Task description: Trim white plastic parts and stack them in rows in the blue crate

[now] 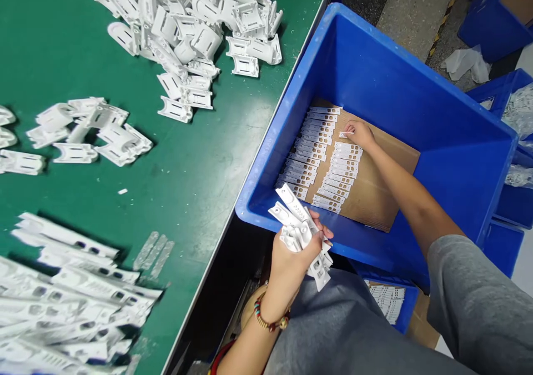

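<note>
My left hand (pixel 297 255) is closed around a bunch of long white plastic parts (pixel 293 211), held in front of the near wall of a blue bin (pixel 375 69). Inside that bin, my right hand (pixel 360 134) pinches one end of a white plastic part (pixel 345 134); most of this part is hidden by the fingers. It is at the top end of a row of flat white parts (pixel 343 166) lying on brown cardboard (pixel 377 191). A second row of the same parts (pixel 310 147) lies to its left, along the bin's wall.
A green table (pixel 200 164) fills the left side. On it lie a heap of short curved white parts (pixel 179 25), a smaller group (pixel 89 128) and a pile of long white parts (pixel 70 303). Another blue bin (pixel 406 308) with white parts stands below; more bins are at right.
</note>
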`<state>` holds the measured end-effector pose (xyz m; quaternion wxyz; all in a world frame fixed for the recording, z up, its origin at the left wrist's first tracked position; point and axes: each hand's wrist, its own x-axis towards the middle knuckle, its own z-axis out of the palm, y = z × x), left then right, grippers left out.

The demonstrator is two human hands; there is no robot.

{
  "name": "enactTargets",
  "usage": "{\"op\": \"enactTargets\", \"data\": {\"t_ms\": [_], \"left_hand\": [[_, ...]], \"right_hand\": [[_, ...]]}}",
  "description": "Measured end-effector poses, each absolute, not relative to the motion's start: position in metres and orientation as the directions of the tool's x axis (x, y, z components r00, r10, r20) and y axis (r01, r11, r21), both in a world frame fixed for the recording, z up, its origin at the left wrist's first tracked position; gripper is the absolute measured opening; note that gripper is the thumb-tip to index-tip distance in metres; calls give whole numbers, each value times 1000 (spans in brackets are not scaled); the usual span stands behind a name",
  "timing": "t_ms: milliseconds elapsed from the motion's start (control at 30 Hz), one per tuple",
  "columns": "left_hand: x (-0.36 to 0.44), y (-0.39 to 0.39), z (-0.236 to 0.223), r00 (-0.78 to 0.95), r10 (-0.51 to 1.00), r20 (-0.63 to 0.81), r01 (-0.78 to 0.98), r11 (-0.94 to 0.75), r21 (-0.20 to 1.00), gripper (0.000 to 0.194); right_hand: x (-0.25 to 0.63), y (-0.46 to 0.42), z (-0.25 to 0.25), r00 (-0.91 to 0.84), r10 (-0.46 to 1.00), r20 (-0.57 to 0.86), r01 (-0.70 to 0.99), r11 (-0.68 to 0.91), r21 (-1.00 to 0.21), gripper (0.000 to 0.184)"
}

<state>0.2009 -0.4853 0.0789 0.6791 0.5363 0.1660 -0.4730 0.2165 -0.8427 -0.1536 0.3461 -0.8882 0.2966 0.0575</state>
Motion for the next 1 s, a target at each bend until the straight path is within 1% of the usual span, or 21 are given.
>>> {"op": "enactTargets", "data": {"t_ms": [67,100,167,233,300,333,367,400,433,467,500,533,567,633,667,700,733,767,867,933,1000], "left_hand": [[201,-485,77,496,-461,-736,815,-46,578,32],[201,-485,76,493,-462,-737,813,-57,579,33],[201,-486,76,485,-459,-744,814,-74,576,33],[201,-486,76,476,-461,-749,817,-83,570,33],[201,-487,78,474,-459,-752,817,-89,569,32],[201,-488,79,474,-456,-753,816,-94,570,32],[202,-490,80,474,-454,-755,813,-102,573,31],[203,-491,81,475,-450,-756,808,-117,577,30],[204,-492,82,476,-445,-758,800,-138,584,28],[206,-493,83,477,-444,-759,788,-166,593,25],[207,-493,84,482,-442,-757,771,-197,606,21],[207,-494,85,488,-442,-753,752,-224,619,18],[208,-494,85,494,-442,-749,738,-242,630,15],[207,-493,84,507,-437,-743,738,-226,636,17],[206,-492,83,511,-434,-742,749,-200,632,20],[205,-492,82,511,-432,-743,763,-171,624,23],[204,-491,81,510,-432,-744,774,-148,616,26],[204,-491,80,508,-435,-744,779,-136,612,27],[204,-490,79,490,-458,-742,783,-145,606,26],[204,-491,78,487,-464,-739,785,-139,604,26],[205,-491,78,496,-461,-736,784,-127,608,26]], "right_hand": [[217,-840,-155,793,-503,-343,-606,-597,-526,15],[218,-837,-152,796,-505,-334,-604,-618,-503,15],[222,-827,-139,827,-501,-255,-557,-672,-487,13],[226,-805,-114,836,-526,-155,-523,-680,-514,15],[228,-771,-78,839,-535,-102,-474,-626,-619,25],[227,-751,-57,864,-493,-105,-420,-590,-689,32],[224,-730,-35,909,-400,-120,-340,-541,-769,40],[221,-710,-14,955,-260,-139,-250,-465,-849,45],[216,-692,6,982,-117,-148,-181,-369,-912,46],[210,-676,23,988,-14,-152,-150,-286,-946,42],[204,-663,37,984,37,-174,-162,-211,-964,37],[199,-654,47,978,36,-206,-199,-130,-971,35],[194,-650,54,969,-12,-246,-246,-49,-968,35],[188,-653,58,926,-192,-324,-305,121,-945,37],[188,-662,55,893,-292,-344,-302,180,-936,40],[188,-674,49,859,-382,-342,-284,200,-937,42],[189,-691,40,831,-454,-322,-268,181,-946,43],[192,-710,28,810,-514,-283,-257,123,-959,43],[203,-773,-26,783,-609,-126,-292,-182,-939,39],[209,-808,-68,790,-610,-60,-364,-387,-847,34],[211,-830,-105,816,-574,-74,-460,-566,-683,29]]}}
